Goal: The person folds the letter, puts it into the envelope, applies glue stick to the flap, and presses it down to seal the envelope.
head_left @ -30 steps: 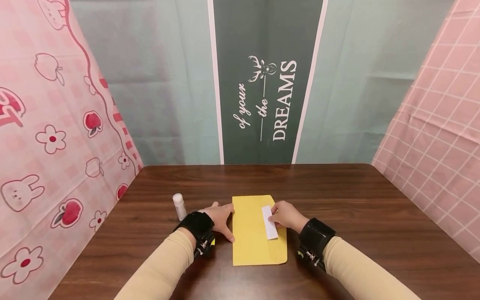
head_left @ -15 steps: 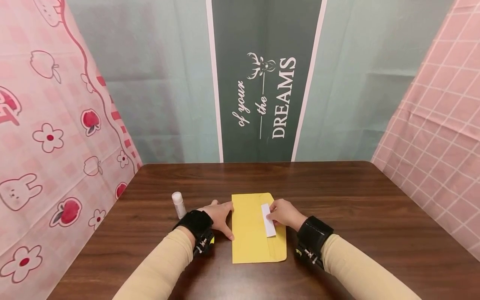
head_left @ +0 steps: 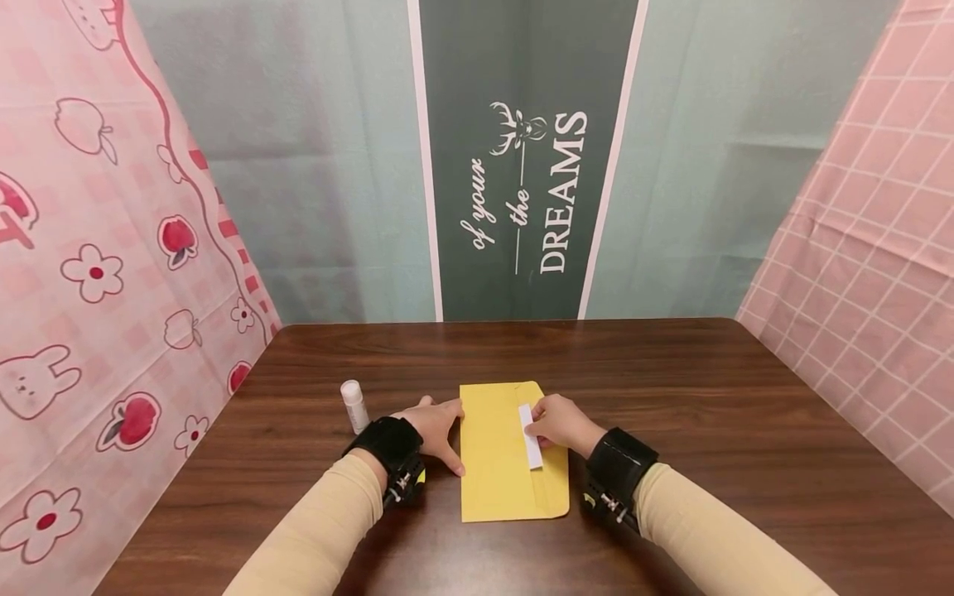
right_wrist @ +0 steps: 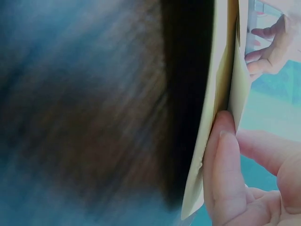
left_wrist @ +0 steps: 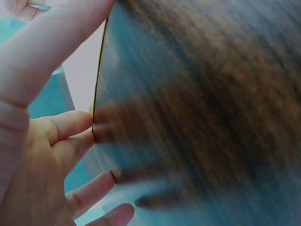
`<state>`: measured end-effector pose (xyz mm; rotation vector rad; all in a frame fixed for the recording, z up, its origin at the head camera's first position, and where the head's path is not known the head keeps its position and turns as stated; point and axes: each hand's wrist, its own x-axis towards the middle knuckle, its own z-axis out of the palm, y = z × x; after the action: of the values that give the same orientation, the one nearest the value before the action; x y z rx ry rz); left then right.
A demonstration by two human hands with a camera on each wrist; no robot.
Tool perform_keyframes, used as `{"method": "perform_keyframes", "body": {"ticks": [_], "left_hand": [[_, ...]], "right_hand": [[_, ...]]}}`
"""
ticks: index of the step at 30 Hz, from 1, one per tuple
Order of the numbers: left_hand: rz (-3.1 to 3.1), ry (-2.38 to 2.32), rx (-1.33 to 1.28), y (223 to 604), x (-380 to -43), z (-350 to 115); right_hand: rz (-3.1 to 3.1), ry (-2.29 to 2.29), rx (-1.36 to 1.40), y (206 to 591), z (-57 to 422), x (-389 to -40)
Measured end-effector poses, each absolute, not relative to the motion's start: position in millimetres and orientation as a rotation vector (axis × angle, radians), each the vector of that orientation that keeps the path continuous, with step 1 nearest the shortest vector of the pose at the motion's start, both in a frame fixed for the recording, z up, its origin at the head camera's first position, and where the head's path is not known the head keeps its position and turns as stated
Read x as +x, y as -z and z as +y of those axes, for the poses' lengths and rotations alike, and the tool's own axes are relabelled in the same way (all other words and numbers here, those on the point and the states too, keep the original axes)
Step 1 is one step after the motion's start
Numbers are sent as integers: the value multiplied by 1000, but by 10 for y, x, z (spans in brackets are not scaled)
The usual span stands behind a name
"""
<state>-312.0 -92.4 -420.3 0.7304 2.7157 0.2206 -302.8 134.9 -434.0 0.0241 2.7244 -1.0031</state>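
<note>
A yellow envelope (head_left: 488, 455) lies flat on the dark wooden table, its flap side to the right. My left hand (head_left: 428, 426) has thumb and fingers spread, with the fingertips right at the envelope's left edge; the left wrist view shows that edge (left_wrist: 99, 66) between thumb and fingers. Over the right part of the envelope, my right hand (head_left: 564, 424) pinches a white paper strip (head_left: 531, 451) along its right side. In the right wrist view the strip (right_wrist: 241, 89) stands at an angle to the yellow paper, thumb on one face and fingers on the other.
A white glue stick (head_left: 355, 407) stands upright beyond the left wrist. The brown table (head_left: 671, 372) reaches back to a green curtain (head_left: 350, 165), with pink cloths hanging at both sides. Each wrist wears a black camera strap.
The white strip has tilted and shifted slightly left, looking narrower from the head view. My right hand has moved a little left with it, while the left hand stays at the envelope's edge.
</note>
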Motion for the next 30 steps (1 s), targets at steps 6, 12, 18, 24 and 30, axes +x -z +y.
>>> {"method": "perform_keyframes", "body": {"ticks": [6,12,18,24,30], "left_hand": [[2712,-216,728,4218,-3148,-921],[2714,-219,725,4198,-3131,-926],[2714,-232,728,4215,-3136,-935],[2712,-251,727,4207,-3126,-942],[2712,-247,722,4202,-3124,-947]], "right_hand": [[2697,1079,6,4360,1325,-3015],[2637,1184,19,4369,1308,-3000],[2529,1326,19,4365,1282,-2982],[2498,1360,16,4384,1276,-2978],[2475,1389,23,4401,1271,-2977]]}}
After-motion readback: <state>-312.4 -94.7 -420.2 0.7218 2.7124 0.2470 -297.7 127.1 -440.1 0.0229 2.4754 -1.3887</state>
